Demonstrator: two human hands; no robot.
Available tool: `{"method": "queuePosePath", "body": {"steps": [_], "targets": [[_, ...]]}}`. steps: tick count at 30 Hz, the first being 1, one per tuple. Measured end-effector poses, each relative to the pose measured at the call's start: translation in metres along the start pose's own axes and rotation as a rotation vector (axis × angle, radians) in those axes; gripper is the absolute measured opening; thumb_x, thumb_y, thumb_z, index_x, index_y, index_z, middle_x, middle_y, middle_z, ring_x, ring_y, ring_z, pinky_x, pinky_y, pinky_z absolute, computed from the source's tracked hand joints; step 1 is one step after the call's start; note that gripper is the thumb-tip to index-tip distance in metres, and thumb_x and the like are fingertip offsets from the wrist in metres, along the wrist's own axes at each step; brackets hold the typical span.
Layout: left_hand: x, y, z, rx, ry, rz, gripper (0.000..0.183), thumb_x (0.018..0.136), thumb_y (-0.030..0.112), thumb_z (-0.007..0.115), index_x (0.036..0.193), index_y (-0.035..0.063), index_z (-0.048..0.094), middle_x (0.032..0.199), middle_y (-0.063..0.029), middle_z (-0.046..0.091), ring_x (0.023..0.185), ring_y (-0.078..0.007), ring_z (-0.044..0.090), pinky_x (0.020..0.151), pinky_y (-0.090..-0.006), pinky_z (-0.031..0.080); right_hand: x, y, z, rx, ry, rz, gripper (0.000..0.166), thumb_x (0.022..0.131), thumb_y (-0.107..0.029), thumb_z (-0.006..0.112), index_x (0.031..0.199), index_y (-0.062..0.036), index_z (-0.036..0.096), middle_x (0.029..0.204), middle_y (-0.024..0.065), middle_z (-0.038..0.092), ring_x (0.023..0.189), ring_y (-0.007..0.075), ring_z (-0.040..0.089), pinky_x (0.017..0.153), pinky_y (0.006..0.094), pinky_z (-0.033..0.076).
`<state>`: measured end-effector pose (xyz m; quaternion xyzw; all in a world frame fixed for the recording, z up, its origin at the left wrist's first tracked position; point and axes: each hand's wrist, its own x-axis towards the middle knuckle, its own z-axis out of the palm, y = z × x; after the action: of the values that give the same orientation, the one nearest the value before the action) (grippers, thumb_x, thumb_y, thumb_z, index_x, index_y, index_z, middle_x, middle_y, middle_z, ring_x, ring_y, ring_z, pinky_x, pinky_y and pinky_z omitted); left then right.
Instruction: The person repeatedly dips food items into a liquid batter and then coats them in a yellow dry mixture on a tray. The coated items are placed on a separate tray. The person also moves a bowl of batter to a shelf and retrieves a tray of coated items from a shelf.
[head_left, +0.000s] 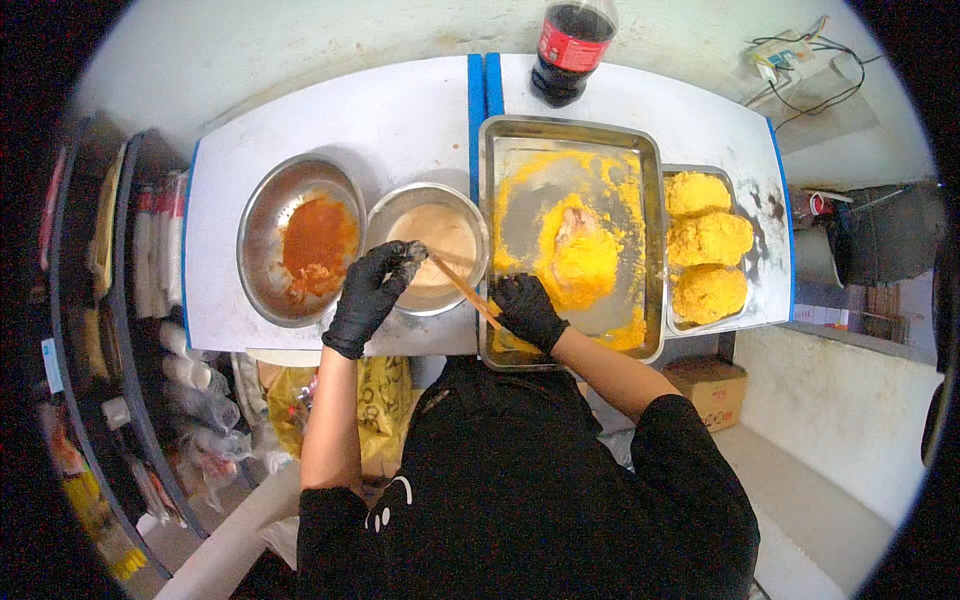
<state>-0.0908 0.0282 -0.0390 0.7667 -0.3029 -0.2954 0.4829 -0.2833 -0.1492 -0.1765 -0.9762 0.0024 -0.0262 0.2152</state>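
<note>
Both my hands wear black gloves. My left hand (375, 292) pinches the upper end of a wooden stick (459, 283), perhaps chopsticks, above the near rim of a steel bowl (481, 225) of pale batter. The stick slants down to my right hand (526, 309), whose fingers are curled around its lower part over the left edge of a large steel tray (654, 225). In that tray a piece of raw meat (581, 255) lies partly covered with yellow crumbs. A wider steel bowl (259, 232) at the left holds reddish-brown sauce or seasoning.
A smaller metal tray (733, 313) at the right holds several yellow-coated pieces (709, 238). A large cola bottle (574, 49) stands near the wall behind the big tray. Shelves (135, 300) with packages are at the left. A cardboard box (709, 390) sits below the table.
</note>
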Motion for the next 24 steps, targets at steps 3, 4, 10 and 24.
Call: {"method": "queuePosePath", "body": {"steps": [3,4,10,24], "targets": [[0.005,0.003,0.003,0.010,-0.014,0.010,0.020,0.085,0.007,0.058,0.103,0.0008,0.063,0.101,-0.0089,0.066,0.094,-0.0165,0.062,0.086,-0.0294,0.047,-0.010,0.009,0.010,-0.018,-0.119,-0.005,0.025,0.073,-0.025,0.062,0.090,-0.0075,0.058,0.087,0.0124,0.058,0.078,0.0299,0.057,0.065,0.0450,0.048],[0.006,0.003,0.004,0.027,-0.020,0.021,0.020,0.085,0.008,0.058,0.103,0.0007,0.063,0.101,-0.0088,0.066,0.094,-0.0166,0.062,0.086,-0.0294,0.047,-0.015,0.012,0.011,-0.002,-0.088,-0.024,0.025,0.072,-0.024,0.062,0.089,-0.0071,0.058,0.086,0.0122,0.059,0.075,0.0291,0.059,0.058,0.0420,0.049],[0.008,0.010,0.001,0.107,0.007,0.083,0.020,0.085,0.008,0.058,0.102,0.0007,0.064,0.101,-0.0094,0.067,0.094,-0.0178,0.063,0.085,-0.0297,0.048,-0.018,0.040,-0.034,0.038,0.168,0.200,0.033,0.077,-0.022,0.062,0.104,-0.0041,0.058,0.098,0.0176,0.061,0.085,0.0361,0.059,0.074,0.0446,0.047],[0.006,0.005,-0.001,-0.007,-0.011,0.040,0.022,0.085,0.005,0.057,0.105,-0.0007,0.062,0.103,-0.0097,0.066,0.096,-0.0175,0.061,0.087,-0.0291,0.046,-0.010,0.084,-0.060,-0.217,0.113,0.418,0.072,0.089,-0.030,0.048,0.143,0.0001,0.010,0.149,0.0218,0.009,0.137,0.0367,0.010,0.111,0.0479,0.006]]}}
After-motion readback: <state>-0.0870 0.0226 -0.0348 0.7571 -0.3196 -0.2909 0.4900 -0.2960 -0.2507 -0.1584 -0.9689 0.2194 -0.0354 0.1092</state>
